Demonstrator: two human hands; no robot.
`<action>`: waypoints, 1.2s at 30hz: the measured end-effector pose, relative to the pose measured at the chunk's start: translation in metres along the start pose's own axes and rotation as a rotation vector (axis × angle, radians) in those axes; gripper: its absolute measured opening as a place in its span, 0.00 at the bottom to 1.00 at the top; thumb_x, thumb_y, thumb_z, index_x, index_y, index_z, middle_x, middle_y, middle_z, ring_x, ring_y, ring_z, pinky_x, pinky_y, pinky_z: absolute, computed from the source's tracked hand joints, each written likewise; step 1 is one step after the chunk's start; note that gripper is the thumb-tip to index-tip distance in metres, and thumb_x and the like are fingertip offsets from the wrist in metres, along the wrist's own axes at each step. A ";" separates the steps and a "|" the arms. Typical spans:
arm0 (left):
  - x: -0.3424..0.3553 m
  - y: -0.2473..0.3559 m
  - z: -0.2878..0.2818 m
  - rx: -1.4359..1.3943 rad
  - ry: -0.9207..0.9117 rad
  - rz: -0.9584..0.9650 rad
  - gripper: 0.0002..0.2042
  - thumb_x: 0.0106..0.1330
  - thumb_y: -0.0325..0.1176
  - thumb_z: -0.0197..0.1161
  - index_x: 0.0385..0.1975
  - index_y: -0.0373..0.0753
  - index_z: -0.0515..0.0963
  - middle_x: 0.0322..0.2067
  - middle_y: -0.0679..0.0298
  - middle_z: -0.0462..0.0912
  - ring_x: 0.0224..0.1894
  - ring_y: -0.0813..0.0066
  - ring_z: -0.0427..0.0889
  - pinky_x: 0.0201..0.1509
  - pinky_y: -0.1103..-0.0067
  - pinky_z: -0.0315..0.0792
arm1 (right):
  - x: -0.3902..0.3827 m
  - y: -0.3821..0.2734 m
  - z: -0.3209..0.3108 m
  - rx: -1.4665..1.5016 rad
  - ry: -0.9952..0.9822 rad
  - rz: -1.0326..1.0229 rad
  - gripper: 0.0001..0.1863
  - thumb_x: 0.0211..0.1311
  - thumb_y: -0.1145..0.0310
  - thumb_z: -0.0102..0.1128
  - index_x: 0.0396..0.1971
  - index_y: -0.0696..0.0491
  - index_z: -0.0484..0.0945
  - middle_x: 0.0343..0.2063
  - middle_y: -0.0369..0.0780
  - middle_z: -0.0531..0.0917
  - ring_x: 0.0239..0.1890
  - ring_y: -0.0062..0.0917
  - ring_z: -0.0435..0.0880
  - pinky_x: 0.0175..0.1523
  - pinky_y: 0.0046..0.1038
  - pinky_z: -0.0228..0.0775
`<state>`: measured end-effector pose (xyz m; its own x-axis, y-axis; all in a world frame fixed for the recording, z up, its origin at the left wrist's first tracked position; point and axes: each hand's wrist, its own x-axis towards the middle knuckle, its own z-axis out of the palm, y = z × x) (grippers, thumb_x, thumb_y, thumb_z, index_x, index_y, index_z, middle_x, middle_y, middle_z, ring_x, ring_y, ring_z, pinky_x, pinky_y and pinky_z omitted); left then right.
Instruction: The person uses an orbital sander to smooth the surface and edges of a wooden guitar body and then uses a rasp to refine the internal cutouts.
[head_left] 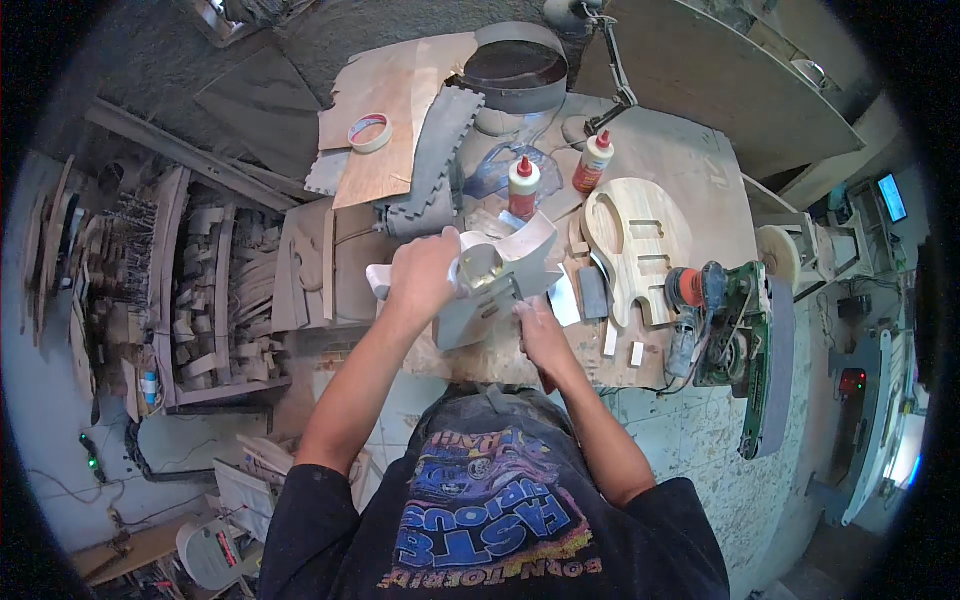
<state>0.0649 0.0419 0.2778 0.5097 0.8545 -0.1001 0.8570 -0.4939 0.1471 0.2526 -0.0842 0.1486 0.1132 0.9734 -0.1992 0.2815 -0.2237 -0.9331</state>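
Observation:
A pale grey electric guitar body (467, 322) is tilted up at the bench's front edge, with cut-outs and slots in its face. My left hand (425, 268) is closed over its upper left edge and holds it. My right hand (542, 335) is closed at the body's right side around a slim tool. A dark tip of that tool shows above the fingers and a reddish-brown end below them; its exact kind is unclear. Just right lies an unpainted wooden guitar body (628, 240) with routed cavities.
Two glue bottles (523, 188) with red caps stand behind the grey body. A tape roll (370, 133) lies on thin boards at the back left. A dark sanding block (593, 292) and small white blocks (637, 354) lie near the front. A green belt sander (745, 350) stands at the right edge.

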 end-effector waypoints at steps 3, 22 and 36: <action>-0.004 0.010 0.000 -0.001 -0.036 -0.024 0.18 0.54 0.29 0.71 0.42 0.31 0.73 0.32 0.46 0.87 0.38 0.48 0.89 0.41 0.59 0.82 | -0.006 0.015 -0.003 -0.086 -0.052 -0.125 0.21 0.79 0.55 0.42 0.45 0.59 0.77 0.23 0.37 0.74 0.24 0.23 0.74 0.32 0.31 0.69; -0.033 0.051 0.002 0.032 -0.052 -0.059 0.15 0.58 0.22 0.65 0.43 0.33 0.70 0.32 0.49 0.86 0.37 0.51 0.90 0.38 0.62 0.83 | -0.032 -0.036 -0.018 -0.170 -0.184 0.074 0.25 0.82 0.53 0.37 0.38 0.59 0.77 0.24 0.49 0.77 0.29 0.42 0.77 0.42 0.40 0.69; -0.033 0.055 0.004 0.062 -0.054 -0.078 0.14 0.60 0.24 0.66 0.42 0.34 0.70 0.32 0.51 0.87 0.36 0.53 0.90 0.37 0.64 0.83 | -0.042 -0.037 -0.011 -0.398 -0.157 0.011 0.25 0.81 0.53 0.42 0.39 0.61 0.77 0.28 0.56 0.83 0.33 0.52 0.85 0.42 0.48 0.75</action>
<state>0.0952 -0.0141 0.2857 0.4429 0.8819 -0.1618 0.8966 -0.4364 0.0755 0.2475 -0.1169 0.1951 -0.0193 0.9598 -0.2801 0.6305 -0.2057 -0.7484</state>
